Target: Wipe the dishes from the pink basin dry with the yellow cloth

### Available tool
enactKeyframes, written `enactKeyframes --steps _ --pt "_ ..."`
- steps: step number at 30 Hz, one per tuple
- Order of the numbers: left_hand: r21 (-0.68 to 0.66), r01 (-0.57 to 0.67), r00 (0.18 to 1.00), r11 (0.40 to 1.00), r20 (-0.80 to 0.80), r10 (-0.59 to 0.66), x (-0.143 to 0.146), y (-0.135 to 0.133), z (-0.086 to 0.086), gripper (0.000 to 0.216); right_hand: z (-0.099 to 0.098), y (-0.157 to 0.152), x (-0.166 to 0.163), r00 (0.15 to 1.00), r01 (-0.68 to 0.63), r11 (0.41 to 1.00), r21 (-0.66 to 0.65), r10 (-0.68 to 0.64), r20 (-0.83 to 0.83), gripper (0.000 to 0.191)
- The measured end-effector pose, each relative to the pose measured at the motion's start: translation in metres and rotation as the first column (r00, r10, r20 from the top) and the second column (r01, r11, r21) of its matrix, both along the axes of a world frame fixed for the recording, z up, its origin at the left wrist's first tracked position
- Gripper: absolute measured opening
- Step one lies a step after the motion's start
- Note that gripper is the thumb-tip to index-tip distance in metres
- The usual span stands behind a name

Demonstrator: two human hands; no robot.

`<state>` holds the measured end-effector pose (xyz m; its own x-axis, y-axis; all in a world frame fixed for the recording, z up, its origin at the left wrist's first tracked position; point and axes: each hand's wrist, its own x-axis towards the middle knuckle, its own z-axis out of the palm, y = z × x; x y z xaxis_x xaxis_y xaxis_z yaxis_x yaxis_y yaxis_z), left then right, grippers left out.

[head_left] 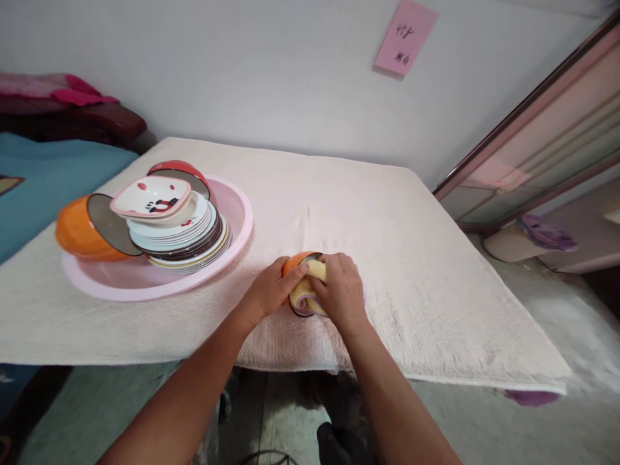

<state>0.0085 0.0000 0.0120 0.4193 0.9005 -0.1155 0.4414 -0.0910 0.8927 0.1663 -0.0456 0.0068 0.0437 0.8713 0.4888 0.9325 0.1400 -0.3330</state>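
Close to the front edge of the covered table is an orange bowl with a dark rim, partly hidden by my hands. My left hand grips its left side, thumb over the rim. A yellow cloth with a purple edge is bunched in the bowl's mouth. My right hand is closed on this cloth and presses it against the bowl. The bowl's inside and the fingertips of my right hand are mostly covered.
A pink basin at the left holds stacked plates, a cat-patterned dish, a large orange bowl and a red bowl. Behind the table is a wall with a pink note. A bin stands on the floor at right.
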Motion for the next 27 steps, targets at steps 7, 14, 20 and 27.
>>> enactKeyframes --steps 7,14,20,27 --pt "0.021 0.055 0.998 0.998 -0.01 -0.055 0.008 -0.008 0.003 0.046 -0.01 -0.005 0.01 0.987 0.055 0.998 0.001 -0.054 -0.149 0.019" --pt "0.019 0.019 0.999 1.0 0.045 -0.019 0.006 -0.002 0.003 0.044 0.007 -0.014 -0.002 0.901 -0.365 0.921 -0.134 0.314 -0.299 0.011" --pt "0.148 -0.061 0.998 0.987 -0.026 0.066 0.002 0.001 0.002 0.044 0.022 -0.018 0.024 0.787 -0.223 0.962 -0.157 0.082 -0.612 0.011" --pt "0.277 -0.058 0.952 0.959 -0.274 0.137 0.006 -0.002 0.004 0.063 0.008 -0.013 0.056 0.314 -0.009 0.992 -0.126 -0.117 -0.942 0.043"
